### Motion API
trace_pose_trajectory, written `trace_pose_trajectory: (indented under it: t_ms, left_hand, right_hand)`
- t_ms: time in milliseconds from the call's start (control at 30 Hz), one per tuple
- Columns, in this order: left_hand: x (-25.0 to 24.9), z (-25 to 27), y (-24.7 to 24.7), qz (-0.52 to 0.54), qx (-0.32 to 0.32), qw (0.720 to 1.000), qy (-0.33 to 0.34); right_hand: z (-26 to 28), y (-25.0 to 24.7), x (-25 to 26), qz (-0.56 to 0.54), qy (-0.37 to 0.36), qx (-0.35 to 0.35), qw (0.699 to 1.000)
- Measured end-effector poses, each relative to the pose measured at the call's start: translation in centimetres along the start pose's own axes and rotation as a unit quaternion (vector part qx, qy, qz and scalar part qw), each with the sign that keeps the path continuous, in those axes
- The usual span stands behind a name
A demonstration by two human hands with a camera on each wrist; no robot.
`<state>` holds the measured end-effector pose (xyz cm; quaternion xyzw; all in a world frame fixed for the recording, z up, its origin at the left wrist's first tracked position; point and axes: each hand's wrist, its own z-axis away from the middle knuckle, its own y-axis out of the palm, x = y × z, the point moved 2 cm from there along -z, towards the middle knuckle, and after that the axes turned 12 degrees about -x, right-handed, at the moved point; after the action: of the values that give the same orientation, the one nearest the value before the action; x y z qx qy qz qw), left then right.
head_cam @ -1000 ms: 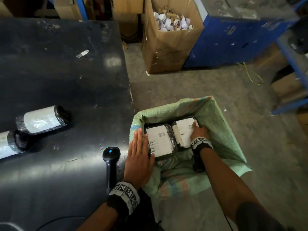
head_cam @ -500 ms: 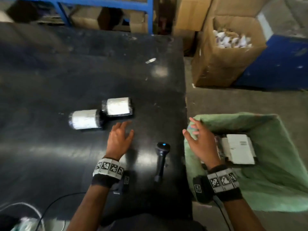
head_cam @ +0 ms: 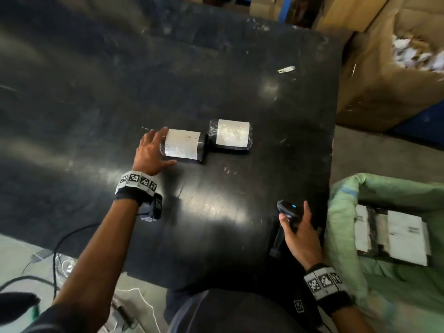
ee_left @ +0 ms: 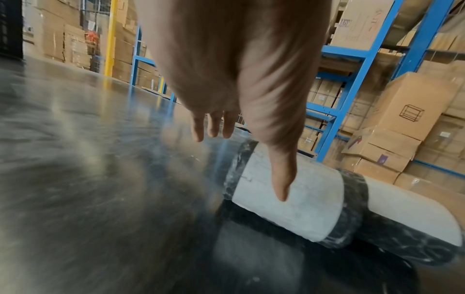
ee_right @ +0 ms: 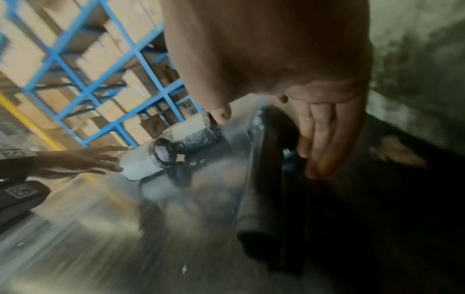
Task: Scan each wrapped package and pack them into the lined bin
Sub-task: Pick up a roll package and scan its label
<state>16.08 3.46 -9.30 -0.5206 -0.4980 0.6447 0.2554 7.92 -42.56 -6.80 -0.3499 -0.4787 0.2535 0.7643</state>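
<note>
Two black-wrapped packages with white labels lie end to end on the black table (head_cam: pixel 96 92): the near package (head_cam: pixel 183 146) (ee_left: pixel 309 199) (ee_right: pixel 139 167) and the far package (head_cam: pixel 231 134) (ee_left: pixel 415 202) (ee_right: pixel 193 133). My left hand (head_cam: pixel 161 146) (ee_left: pixel 247 166) is open, with fingers and thumb spread around the near package's left end. A black scanner (head_cam: pixel 276 243) (ee_right: pixel 264 179) lies near the table's right edge. My right hand (head_cam: pixel 293 211) (ee_right: pixel 269 143) straddles its head, fingers straight, thumb on the other side. The green-lined bin (head_cam: pixel 341 212) holds two labelled packages (head_cam: pixel 406 239).
A cardboard box (head_cam: pixel 372 68) with paper scraps stands on the floor beyond the bin. A small white scrap (head_cam: pixel 286 69) lies on the table's far right. Cables (head_cam: pixel 60 260) trail below the table's near-left edge. Blue racks with cartons (ee_left: pixel 402 119) stand behind.
My right hand left the package in the bin and came over the scanner. My left hand moved from the bin rim across the table to the near package's end. The view swung left.
</note>
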Motion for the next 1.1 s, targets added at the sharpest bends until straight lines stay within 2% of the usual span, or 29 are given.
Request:
trace_pose_trajectory:
  t_ms: [100, 167, 300, 400, 533, 700, 867, 1100]
  left_hand:
    - [1.0, -2.6, 0.2, 0.002, 0.018, 1.0, 0.02]
    - [1.3, -4.0, 0.1, 0.013, 0.034, 0.999, 0.022]
    - [1.1, -5.3, 0.3, 0.09, 0.107, 0.987, 0.077]
    - [1.0, -4.5, -0.1, 0.148, 0.117, 0.981, 0.051]
    - [0.8, -0.9, -1.3, 0.198, 0.042, 0.979, -0.038]
    - [-1.2, 6.1, -4.2, 0.173, -0.124, 0.972, -0.104]
    - [-6.6, 11.9, -5.3, 0.212, -0.195, 0.956, -0.055]
    - [-13.9, 16.4, -3.3, 0.275, -0.181, 0.944, 0.002]
  right_hand:
    - [0.0, 1.2, -0.1, -0.081, 0.032, 0.004, 0.996]
    - [0.0, 2.2, -0.4, -0.175, 0.052, 0.015, 0.983]
    - [-0.9, 2.8, -1.4, -0.283, 0.086, 0.026, 0.955]
    - [-1.0, 2.7, -0.9, -0.319, 0.14, 0.042, 0.936]
    - [-1.0, 2.5, -0.3, -0.32, 0.141, 0.048, 0.936]
    - [-0.3, 0.9, 1.9, -0.35, 0.096, 0.065, 0.93]
    - [2.0, -2.2, 5.8, -0.42, 0.021, 0.11, 0.9]
    - [5.1, -5.9, 8.4, -0.456, -0.06, 0.121, 0.88]
